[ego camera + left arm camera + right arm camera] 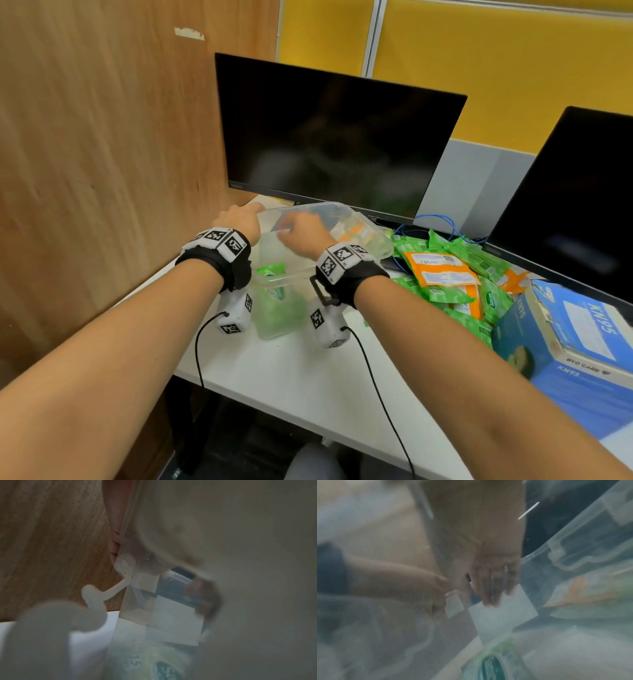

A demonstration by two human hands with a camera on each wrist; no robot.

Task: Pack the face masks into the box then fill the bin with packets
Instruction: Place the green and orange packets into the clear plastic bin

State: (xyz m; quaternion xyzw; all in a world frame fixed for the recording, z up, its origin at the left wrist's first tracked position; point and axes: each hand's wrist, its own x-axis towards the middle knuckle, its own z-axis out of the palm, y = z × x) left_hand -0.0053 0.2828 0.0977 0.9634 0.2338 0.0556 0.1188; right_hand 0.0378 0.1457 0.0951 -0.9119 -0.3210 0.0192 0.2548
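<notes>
Left hand (239, 217) grip grasping clear bin (370, 233) rim, right hand (301, 233) grip unclear, blurred inside

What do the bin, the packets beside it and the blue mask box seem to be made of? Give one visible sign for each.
Bin: clear, slightly cloudy plastic; packets show through its walls.
Packets: thin glossy film, probably plastic; crinkled, with light glinting off them.
Blue mask box: printed cardboard, apparently; sharp folded edges and flat panels.

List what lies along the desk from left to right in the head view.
Wooden partition → left hand → clear plastic bin → pile of green and orange packets → blue KN95 mask box.
</notes>
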